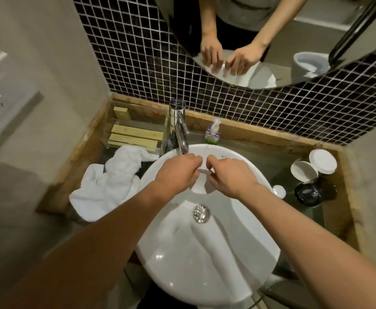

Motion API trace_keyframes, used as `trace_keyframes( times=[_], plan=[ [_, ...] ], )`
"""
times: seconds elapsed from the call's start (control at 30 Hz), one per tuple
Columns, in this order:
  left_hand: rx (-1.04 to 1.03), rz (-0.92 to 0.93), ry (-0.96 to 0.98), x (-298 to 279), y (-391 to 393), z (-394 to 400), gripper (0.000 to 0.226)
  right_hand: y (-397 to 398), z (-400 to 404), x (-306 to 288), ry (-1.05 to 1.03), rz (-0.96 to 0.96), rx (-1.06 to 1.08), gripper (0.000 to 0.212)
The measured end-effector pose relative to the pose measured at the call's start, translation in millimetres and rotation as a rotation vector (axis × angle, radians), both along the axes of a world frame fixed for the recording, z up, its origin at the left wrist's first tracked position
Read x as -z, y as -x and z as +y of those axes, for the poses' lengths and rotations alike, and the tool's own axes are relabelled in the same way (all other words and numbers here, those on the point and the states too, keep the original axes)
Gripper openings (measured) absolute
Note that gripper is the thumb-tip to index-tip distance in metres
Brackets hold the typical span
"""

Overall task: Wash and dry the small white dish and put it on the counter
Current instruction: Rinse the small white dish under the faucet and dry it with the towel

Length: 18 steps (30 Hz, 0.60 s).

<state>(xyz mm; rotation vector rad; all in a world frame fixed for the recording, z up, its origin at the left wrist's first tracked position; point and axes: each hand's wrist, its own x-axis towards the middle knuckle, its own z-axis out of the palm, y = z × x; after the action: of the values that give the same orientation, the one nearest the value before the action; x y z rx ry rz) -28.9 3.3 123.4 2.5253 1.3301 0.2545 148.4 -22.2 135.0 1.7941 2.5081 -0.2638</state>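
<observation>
Above the round steel drain (pixel 201 214) of the white oval ceramic basin (pixel 238 253), the left hand (pixel 178 172) and the right hand (pixel 231 177) both pinch the small white dish (pixel 201 182) between them, just below the chrome tap (pixel 180 134), the crumpled white towel (pixel 109 181) lying on the left-hand side.

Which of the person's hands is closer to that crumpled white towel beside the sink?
The left. The left hand is over the basin's left part, on the side where the towel lies on the counter. The right hand is farther right, beyond the small white dish both hands hold.
</observation>
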Motion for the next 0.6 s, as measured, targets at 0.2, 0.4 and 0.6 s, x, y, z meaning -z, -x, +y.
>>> trace_keyframes(
  times=[0.2, 0.4, 0.6],
  plan=[
    [-0.246, -0.174, 0.085, -14.3, 36.5, -0.9, 0.008, 32.0, 17.8, -14.4, 0.160, 0.239, 0.114, 0.013],
    [-0.699, -0.444, 0.292, -28.9, 81.7, -1.2, 0.012, 61.8, 39.6, -24.7, 0.303, 0.438, 0.180, 0.016],
    [-0.739, -0.320, 0.383, -27.0, 101.2, -6.8, 0.027, 87.5, 54.9, -22.7, 0.323, 0.411, 0.165, 0.014]
  ],
)
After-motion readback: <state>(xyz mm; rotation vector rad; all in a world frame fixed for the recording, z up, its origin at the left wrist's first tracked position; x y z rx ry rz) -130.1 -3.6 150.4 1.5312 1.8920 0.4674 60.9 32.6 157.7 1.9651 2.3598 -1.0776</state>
